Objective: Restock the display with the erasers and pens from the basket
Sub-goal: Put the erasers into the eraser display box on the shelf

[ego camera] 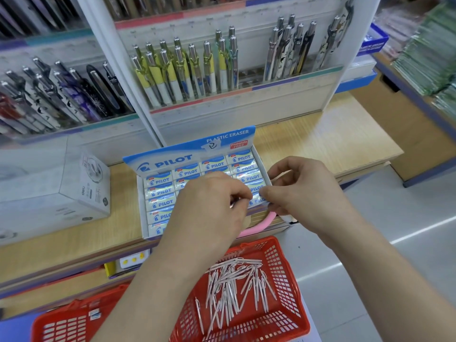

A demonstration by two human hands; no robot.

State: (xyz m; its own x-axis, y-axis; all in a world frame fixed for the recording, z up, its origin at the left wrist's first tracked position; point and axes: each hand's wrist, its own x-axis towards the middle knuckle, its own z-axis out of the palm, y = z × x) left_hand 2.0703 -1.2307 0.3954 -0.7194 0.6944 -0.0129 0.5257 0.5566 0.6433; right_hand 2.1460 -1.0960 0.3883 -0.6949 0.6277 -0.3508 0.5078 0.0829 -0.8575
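A blue-and-white Pilot eraser display box (158, 164) sits on the wooden shelf, filled with rows of wrapped erasers (161, 191). Both hands meet over its front right corner. My left hand (207, 208) and my right hand (303, 193) pinch one wrapped eraser (256, 199) between their fingertips, just above the box. Below, a red basket (283, 267) holds a pile of pale pink pens (234, 287). Its pink handle (259, 225) curves up under my hands.
Pen racks (187, 70) rise behind the box, with yellow, white and patterned pens. A white boxed product (61, 188) stands left of the eraser box. A second red basket (74, 322) sits at lower left. Bare wooden shelf (333, 134) lies to the right.
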